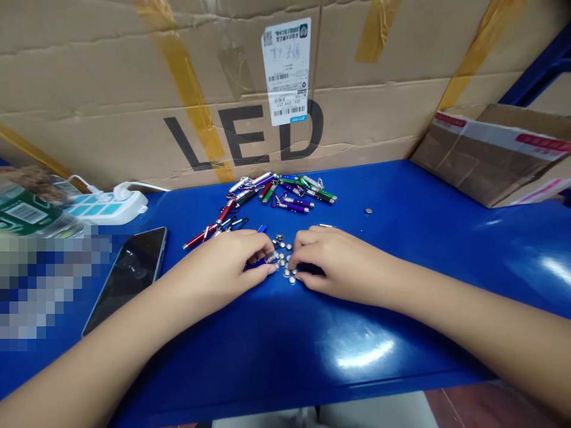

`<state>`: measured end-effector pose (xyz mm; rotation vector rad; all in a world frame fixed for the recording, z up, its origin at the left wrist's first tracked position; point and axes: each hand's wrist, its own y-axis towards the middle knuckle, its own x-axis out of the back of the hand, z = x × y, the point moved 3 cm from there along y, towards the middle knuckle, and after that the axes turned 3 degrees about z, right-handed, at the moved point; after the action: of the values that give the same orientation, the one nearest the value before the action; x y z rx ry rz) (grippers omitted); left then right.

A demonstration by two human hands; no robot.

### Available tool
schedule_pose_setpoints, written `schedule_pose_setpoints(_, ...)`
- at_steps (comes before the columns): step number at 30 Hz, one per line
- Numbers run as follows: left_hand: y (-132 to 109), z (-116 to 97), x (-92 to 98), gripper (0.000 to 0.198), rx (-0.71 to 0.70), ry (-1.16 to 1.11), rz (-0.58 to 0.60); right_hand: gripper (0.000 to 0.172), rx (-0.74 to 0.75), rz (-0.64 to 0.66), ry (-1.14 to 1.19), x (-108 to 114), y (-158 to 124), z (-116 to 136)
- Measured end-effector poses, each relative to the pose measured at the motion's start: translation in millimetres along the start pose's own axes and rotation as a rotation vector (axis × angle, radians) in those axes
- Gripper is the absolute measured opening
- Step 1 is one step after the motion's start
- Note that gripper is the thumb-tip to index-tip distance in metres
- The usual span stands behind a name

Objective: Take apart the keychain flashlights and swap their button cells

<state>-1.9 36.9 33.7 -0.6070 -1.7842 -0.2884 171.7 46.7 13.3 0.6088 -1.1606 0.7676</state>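
Silver button cells (286,273) lie in a loose cluster on the blue table (401,238), between your two hands. Your left hand (227,258) has thumb and fingers pinched on a small blue-and-silver tube (270,258), its silver end toward the cells. Your right hand (332,255) comes in from the other side with its fingertips down at the cluster; I cannot tell whether they grip a cell. Beyond your hands, colourful metal penlights (295,208) lie heaped near the big cardboard box (134,107) lettered LED. One lone disc (368,211) sits apart, farther right. On your left, a phone (129,267) lies near a white power strip (109,208).
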Motion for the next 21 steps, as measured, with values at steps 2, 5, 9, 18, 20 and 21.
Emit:
schedule_pose_setpoints(2, 1, 0, 0.8, 0.016, -0.006, -0.023, -0.036, 0.014, 0.003, -0.012, 0.012, 0, 0, 0)
schedule_pose_setpoints(5, 3, 0, 1.5, 0.016, -0.01, -0.062, -0.095, 0.011, 0.017, -0.038, 0.065, -2, 0, -2)
schedule_pose_setpoints(9, 5, -1, 2.3, 0.017, -0.041, -0.133, -0.19, 0.011, 0.066, -0.107, 0.106, 0, -1, -4)
schedule_pose_setpoints(18, 11, -9, -22.3, 0.02, 0.025, -0.676, -0.185, 0.007, -0.061, -0.688, 0.347, 26, -14, -5)
schedule_pose_setpoints(20, 12, -9, -28.7, 0.022, 0.059, -0.823, -0.164, 0.011, -0.016, -0.686, 0.358, 25, -15, -4)
schedule_pose_setpoints(21, 12, -9, -30.8, 0.022, 0.077, -0.884, -0.155, 0.013, 0.009, -0.674, 0.351, 24, -15, -5)
